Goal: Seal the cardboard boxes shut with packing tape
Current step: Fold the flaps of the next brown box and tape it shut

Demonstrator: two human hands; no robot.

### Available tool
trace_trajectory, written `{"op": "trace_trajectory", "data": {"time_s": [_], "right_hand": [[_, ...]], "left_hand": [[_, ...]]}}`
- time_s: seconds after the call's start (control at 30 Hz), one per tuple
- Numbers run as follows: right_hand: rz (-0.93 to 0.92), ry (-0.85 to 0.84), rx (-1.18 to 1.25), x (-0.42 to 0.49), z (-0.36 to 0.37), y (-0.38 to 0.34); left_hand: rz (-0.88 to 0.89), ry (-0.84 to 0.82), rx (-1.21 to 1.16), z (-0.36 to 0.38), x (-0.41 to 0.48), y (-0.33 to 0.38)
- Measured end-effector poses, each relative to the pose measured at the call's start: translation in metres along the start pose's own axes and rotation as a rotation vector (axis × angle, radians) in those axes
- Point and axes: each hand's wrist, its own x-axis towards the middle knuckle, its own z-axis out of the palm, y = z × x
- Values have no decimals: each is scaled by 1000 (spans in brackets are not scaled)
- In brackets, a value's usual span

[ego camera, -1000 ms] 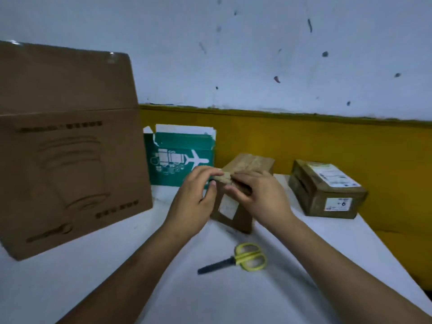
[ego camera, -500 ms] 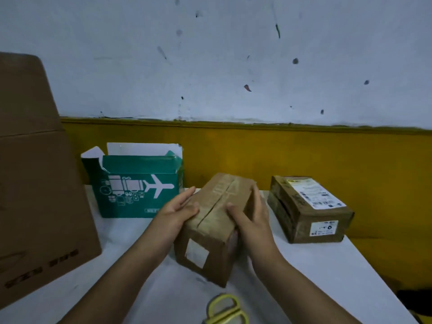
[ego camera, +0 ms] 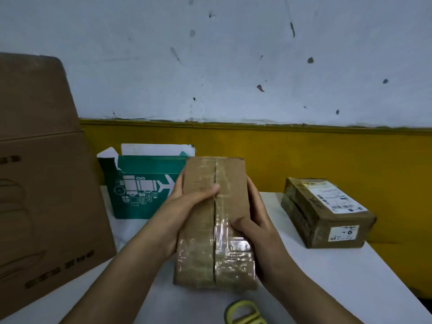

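Observation:
I hold a small brown cardboard box (ego camera: 217, 183) up in front of me, its taped face with a centre seam turned toward me. My left hand (ego camera: 180, 206) grips its left side with the thumb lying across the face near the seam. On the box's right side, my right hand (ego camera: 254, 230) grips it with the thumb pressing on the shiny clear tape low on the face. No tape roll is in view.
A big brown carton (ego camera: 42, 183) stands at the left. An open green box (ego camera: 145, 185) with white plane graphics sits behind. A sealed labelled parcel (ego camera: 327, 211) lies at the right on the white table (ego camera: 327, 272). Yellow-handled scissors (ego camera: 243, 314) lie at the near edge.
The small box has been lifted and turned so its taped seam faces me squarely. Both hands shifted from its top edge to its two sides. My view moved closer and lower.

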Motion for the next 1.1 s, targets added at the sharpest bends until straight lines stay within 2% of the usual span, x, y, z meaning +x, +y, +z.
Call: {"op": "trace_trajectory", "data": {"time_s": [0.13,0.23,0.33,0.43,0.57,0.73,0.83,0.97,1.1], "right_hand": [[-79,97,-153,1,5,-11],[-70,162,-188,13,-4,-25],[-94,99,-242,16,-14,-41],[-250,46,-441,9,-11,-52],[-380,15,-629,6,-9,-50],[-385,-7,-662,6,-9,-49],[-400,5,-670,9,-12,-48],[-422,5,-707,9,-15,-47],[-437,-26,-817,9,-19,-44]], "left_hand": [[135,21,80,-1,-2,0],[308,-25,319,2,-5,-1],[473,-68,569,7,-10,2],[555,-84,596,8,-14,6],[565,-81,643,6,-21,18],[572,-187,620,10,-29,31],[651,-244,653,11,-29,31],[705,-232,762,6,-23,28],[640,-267,1016,-3,-18,28]]}}
